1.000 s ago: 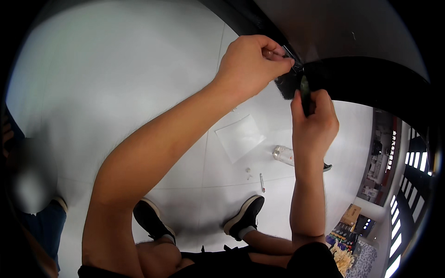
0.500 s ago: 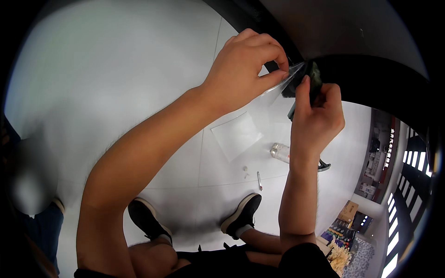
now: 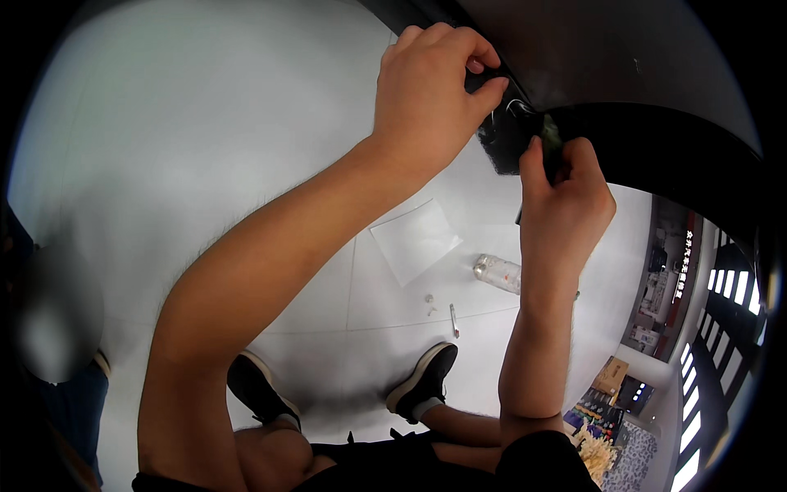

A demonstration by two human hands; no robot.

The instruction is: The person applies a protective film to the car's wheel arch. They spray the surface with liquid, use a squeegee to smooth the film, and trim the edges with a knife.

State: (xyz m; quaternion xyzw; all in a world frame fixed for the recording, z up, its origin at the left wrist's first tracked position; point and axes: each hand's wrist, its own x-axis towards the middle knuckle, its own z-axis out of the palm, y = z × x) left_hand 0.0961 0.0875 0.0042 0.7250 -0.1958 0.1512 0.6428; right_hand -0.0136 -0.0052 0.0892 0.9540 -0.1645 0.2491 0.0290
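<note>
Overhead, a small black part point(image 3: 510, 135) is gripped against the curved dark edge of a vehicle body panel point(image 3: 656, 143), well above the white tiled floor point(image 3: 205, 164). The left hand point(image 3: 430, 98) is clenched on the part's upper end, fingers curled over it and thumb pressed beneath, apparently to steady it against the panel. The right hand point(image 3: 566, 205) is closed around a slim dark tool point(image 3: 548, 139), its tip set at the part's right side, seemingly so that it can be worked while the other hand braces. Both forearms are raised from a crouch, with black shoes point(image 3: 422, 381) planted below. On the floor lie a clear plastic bag point(image 3: 416, 239), a small clear bottle point(image 3: 498, 272) on its side, a thin metal pin point(image 3: 453, 320) and tiny loose bits near it, apparently set within reach. Compared with half a second earlier, the left hand has shifted slightly lower and leftward along the panel edge, and the right hand has been drawn closer beneath the part; the items on the floor are unchanged.
</note>
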